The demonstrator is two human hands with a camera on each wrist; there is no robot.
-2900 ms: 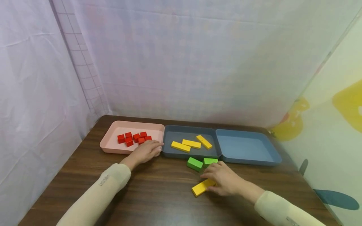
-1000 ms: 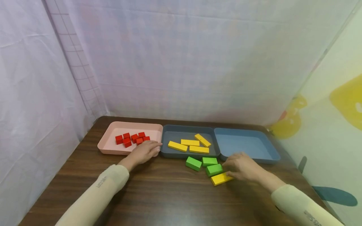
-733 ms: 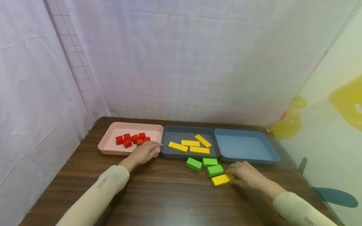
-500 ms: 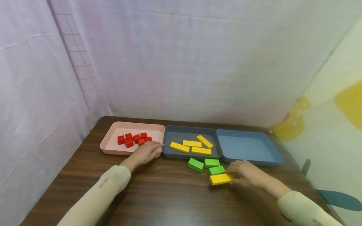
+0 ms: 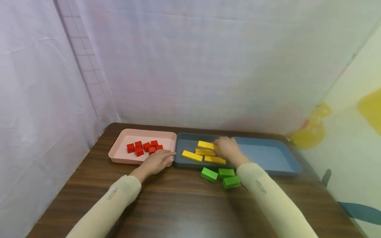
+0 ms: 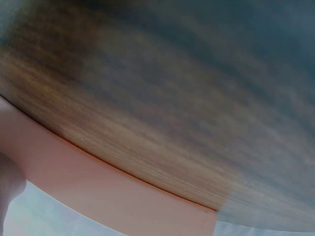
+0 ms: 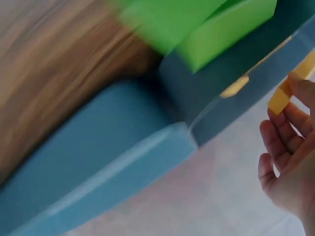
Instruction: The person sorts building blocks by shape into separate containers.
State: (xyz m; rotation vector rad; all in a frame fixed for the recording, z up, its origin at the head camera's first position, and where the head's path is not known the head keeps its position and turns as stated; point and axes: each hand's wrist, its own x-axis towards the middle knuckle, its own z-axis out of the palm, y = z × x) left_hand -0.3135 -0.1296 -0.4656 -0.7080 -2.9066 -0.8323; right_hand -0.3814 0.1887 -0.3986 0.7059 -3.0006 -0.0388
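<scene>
My right hand [image 5: 227,147] is over the dark grey-blue tray [image 5: 186,136] in the middle. Its thumb and fingers pinch one end of a yellow block [image 7: 280,100], which in the head view overlaps other yellow blocks [image 5: 191,156] lying in that tray. My left hand [image 5: 157,162] rests at the front right corner of the pink tray [image 5: 119,159], fingers relaxed, with no object in its grasp. Red cubes [image 5: 139,151] lie inside the pink tray. In the left wrist view only a bit of a finger [image 6: 10,184] shows beside the pink tray wall.
Three green blocks [image 5: 209,175] lie on the brown wooden table [image 5: 178,205] in front of the middle tray, close to my right sleeve [image 5: 262,188]. A light blue tray [image 5: 276,155] adjoins it at the right. A pale curtain [image 5: 208,72] hangs behind the table.
My right hand has picked up the yellow block from beside the green blocks and carried it up and left over the middle tray. My left hand has stayed at the pink tray.
</scene>
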